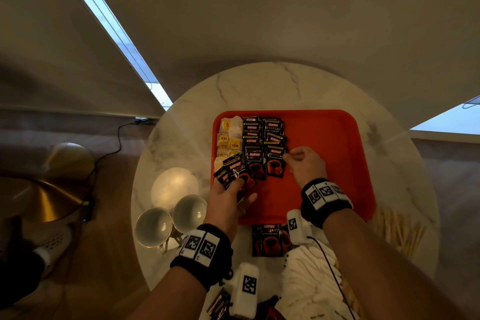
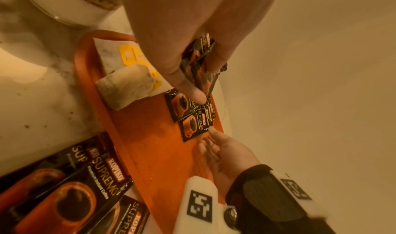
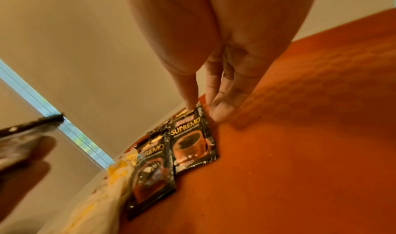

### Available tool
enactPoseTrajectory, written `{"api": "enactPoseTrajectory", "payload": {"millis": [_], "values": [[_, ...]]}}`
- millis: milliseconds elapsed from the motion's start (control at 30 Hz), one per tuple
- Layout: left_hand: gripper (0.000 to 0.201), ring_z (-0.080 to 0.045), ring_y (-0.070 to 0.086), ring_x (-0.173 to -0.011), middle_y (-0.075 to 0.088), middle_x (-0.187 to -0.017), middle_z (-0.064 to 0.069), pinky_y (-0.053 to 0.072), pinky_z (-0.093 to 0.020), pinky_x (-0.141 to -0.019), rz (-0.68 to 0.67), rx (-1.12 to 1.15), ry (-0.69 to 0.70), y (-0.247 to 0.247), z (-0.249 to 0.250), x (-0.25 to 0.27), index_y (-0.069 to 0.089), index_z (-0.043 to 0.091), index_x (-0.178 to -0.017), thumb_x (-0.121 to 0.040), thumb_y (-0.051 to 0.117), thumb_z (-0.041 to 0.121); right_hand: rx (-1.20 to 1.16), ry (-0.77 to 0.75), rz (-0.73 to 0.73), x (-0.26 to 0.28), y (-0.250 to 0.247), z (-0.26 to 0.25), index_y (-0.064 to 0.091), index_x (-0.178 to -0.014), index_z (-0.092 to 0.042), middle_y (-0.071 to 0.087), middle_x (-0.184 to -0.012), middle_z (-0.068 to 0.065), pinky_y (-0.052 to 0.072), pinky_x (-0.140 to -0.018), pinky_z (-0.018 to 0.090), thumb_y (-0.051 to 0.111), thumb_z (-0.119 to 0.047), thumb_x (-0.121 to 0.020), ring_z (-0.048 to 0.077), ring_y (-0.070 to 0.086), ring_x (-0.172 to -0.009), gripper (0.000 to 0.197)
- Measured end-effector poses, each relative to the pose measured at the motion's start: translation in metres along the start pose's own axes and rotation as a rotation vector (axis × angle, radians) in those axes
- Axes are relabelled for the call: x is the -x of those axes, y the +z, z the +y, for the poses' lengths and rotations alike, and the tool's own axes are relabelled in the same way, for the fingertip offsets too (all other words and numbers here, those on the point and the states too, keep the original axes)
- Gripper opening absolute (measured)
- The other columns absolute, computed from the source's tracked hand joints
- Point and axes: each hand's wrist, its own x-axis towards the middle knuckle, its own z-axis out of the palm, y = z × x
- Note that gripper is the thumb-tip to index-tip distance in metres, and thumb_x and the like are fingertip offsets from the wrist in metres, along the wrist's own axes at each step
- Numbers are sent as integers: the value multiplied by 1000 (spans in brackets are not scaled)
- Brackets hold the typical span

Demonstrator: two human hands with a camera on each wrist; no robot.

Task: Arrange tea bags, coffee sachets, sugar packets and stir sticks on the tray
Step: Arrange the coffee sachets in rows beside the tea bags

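Now you're on coffee: your left hand (image 1: 228, 196) grips spare Kopiko sachets (image 1: 232, 170) at the orange tray's (image 1: 324, 138) near-left corner; right hand (image 1: 305, 163) pinches the laid sachet (image 1: 274, 163) mid-tray. Next, another alongside.

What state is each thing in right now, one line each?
Tray: flat on table, right half bare.
Tea bags: laid along tray's left edge.
Coffee sachets: two overlapping columns on tray.
Left hand: holds several sachets.
Right hand: fingers pinch the nearest right-column sachet's corner.
Cups: on their sides.
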Motion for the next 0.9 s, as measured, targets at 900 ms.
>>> {"api": "enactPoseTrajectory", "payload": {"millis": [900], "values": [[23,-17,74,-94,76,-106,-2,58,-27,-71,41,-248,135,-7,-10,-11,66,24,-116,-100,57,9,28,-52,-142,32,40,-4,63,-92,-26,70,-95,-3,58,-82,34,68,-18,-93,18,69,-89,10]]}}
